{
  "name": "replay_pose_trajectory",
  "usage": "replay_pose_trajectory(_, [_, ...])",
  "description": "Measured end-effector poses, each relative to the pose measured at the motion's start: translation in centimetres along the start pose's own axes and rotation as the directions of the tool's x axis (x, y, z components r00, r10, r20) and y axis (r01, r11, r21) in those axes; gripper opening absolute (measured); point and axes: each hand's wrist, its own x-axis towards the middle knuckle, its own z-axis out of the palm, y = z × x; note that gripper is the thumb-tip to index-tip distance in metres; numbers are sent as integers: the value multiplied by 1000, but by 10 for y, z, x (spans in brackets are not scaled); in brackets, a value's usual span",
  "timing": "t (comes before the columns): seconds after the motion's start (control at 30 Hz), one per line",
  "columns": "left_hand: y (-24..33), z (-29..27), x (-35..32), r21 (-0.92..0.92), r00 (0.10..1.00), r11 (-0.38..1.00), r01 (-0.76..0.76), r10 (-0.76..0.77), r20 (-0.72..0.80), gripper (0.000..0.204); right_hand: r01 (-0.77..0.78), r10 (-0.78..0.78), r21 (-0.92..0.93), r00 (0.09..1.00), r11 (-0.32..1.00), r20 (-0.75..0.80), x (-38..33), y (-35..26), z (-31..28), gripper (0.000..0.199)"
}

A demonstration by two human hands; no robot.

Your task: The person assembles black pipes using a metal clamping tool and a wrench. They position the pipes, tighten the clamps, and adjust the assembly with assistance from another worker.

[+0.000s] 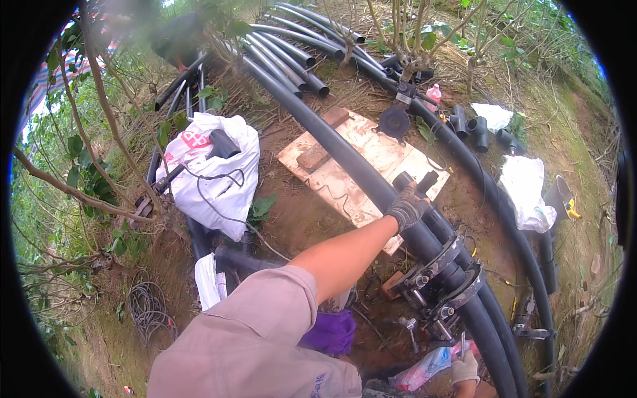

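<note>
My left hand [407, 209], in a grey knitted glove, is closed round a short black pipe fitting [434, 219] beside a long black pipe [332, 142]. Its fingers are partly hidden behind the fitting's stubs. Below it, a metal clamp frame [441, 282] with bolts and rings surrounds the black pipes. At the lower edge my right hand [464, 369], in a pale glove, is closed on an upright metal handle [462, 345]. A blue, white and pink plastic packet [428, 367] lies next to that hand. A smaller metal crank [411, 331] sticks out under the clamp.
A wooden board [312, 182] bears brick pieces, with a round black plate tool [393, 122] beside it. Left lies a white sack [219, 176] with a cable across it. Several black pipes [285, 63] lie behind; loose fittings [478, 129] and white bags [524, 192] are at right.
</note>
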Motion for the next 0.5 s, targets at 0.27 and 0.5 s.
replay_pose_trajectory(0.27, [-23, -30, 8, -348, 995, 932, 100, -91, 42, 81, -38, 73, -230, 987, 972, 146, -1, -85, -44, 42])
replay_pose_trajectory(0.5, [-15, -3, 2, 14, 999, 1000, -11, 12, -35, 82, -4, 13, -138, 998, 990, 67, -10, -49, -16, 36])
